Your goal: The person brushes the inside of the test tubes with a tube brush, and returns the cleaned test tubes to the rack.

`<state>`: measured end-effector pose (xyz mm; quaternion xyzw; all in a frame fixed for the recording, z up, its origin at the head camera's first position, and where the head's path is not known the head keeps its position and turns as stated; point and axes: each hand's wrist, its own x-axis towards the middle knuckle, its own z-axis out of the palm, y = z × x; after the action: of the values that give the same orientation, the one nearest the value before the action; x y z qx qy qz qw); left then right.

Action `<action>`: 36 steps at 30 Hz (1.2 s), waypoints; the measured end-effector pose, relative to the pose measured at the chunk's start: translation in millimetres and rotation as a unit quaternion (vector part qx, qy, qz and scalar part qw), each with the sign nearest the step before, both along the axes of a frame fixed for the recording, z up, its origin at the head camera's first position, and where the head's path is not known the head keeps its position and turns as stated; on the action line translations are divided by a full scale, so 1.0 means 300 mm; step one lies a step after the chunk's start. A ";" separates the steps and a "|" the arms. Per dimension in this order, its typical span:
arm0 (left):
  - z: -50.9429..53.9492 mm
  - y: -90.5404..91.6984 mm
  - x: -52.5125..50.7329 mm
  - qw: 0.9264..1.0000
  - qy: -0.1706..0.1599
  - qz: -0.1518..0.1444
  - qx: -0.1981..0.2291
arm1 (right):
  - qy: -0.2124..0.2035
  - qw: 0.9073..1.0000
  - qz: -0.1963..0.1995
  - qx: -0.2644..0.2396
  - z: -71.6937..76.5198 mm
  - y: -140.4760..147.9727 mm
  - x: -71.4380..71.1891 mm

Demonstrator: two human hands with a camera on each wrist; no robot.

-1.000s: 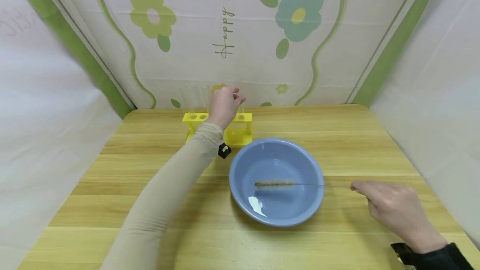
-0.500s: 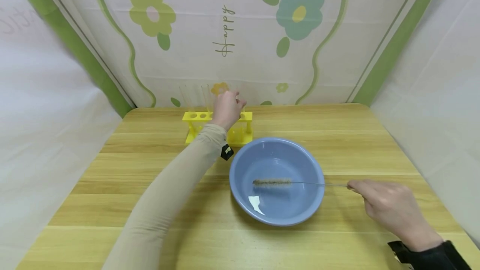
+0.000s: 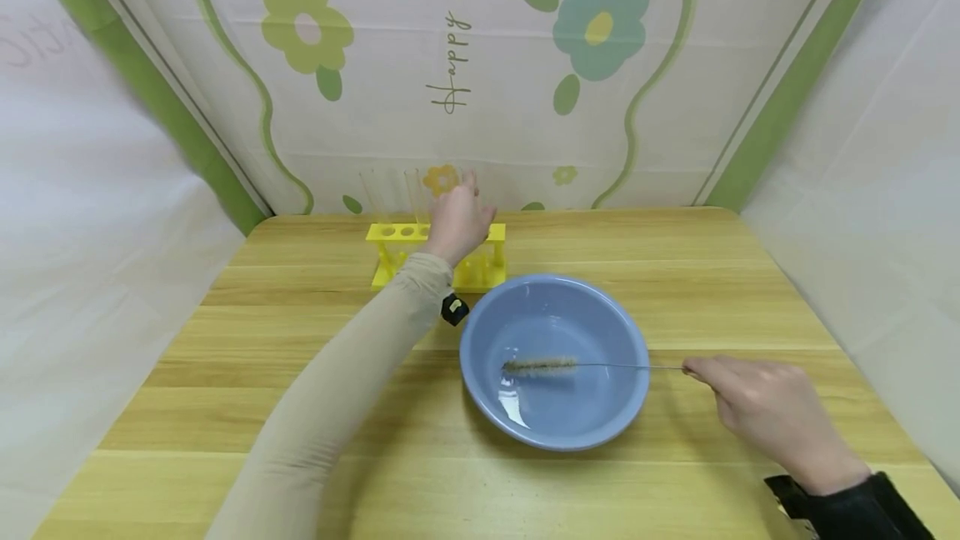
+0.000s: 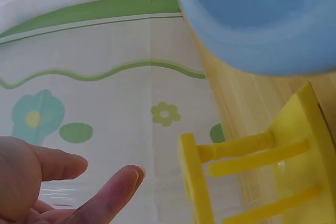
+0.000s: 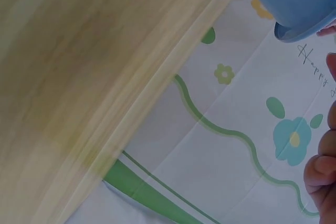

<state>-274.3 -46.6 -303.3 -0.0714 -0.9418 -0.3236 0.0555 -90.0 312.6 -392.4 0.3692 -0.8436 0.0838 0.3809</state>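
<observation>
My left hand (image 3: 459, 223) is over the right part of a yellow test tube rack (image 3: 390, 232). In the left wrist view, its thumb and finger (image 4: 107, 195) are spread apart with a gap between them. Clear glass test tubes (image 3: 415, 194) stand upright in the rack's left part; my hand hides some of the other holes. My right hand (image 3: 772, 415) pinches the wire handle of a test tube brush (image 3: 540, 366). The bristle end hangs over the inside of a blue basin (image 3: 555, 441). Only part of the right hand (image 5: 323, 171) shows in its wrist view.
The basin holds water and stands just in front of the rack's right end. Everything is on a wooden table (image 3: 225, 407). A white floral cloth (image 3: 510, 132) hangs along the back edge, with white cloth at both sides.
My left hand's fingers have gone from pinched together near the rack's right end to spread apart. The right hand and the brush have drifted slightly left.
</observation>
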 end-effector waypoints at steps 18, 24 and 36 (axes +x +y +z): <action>0.155 -0.002 0.118 0.994 0.068 -0.080 0.015 | -0.105 0.994 -0.020 0.028 0.001 -0.035 -0.056; 0.160 -0.073 0.205 0.981 0.154 -0.116 0.004 | -0.116 0.993 -0.018 0.032 0.010 -0.020 -0.068; 0.070 -0.289 0.327 0.941 0.304 -0.144 -0.019 | -0.087 0.996 -0.025 0.013 0.068 0.067 -0.071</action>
<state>-176.1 -133.2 -282.4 -0.3026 -0.8655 -0.2735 0.2909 -111.2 332.6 -371.9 0.3446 -0.8834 0.0950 0.3030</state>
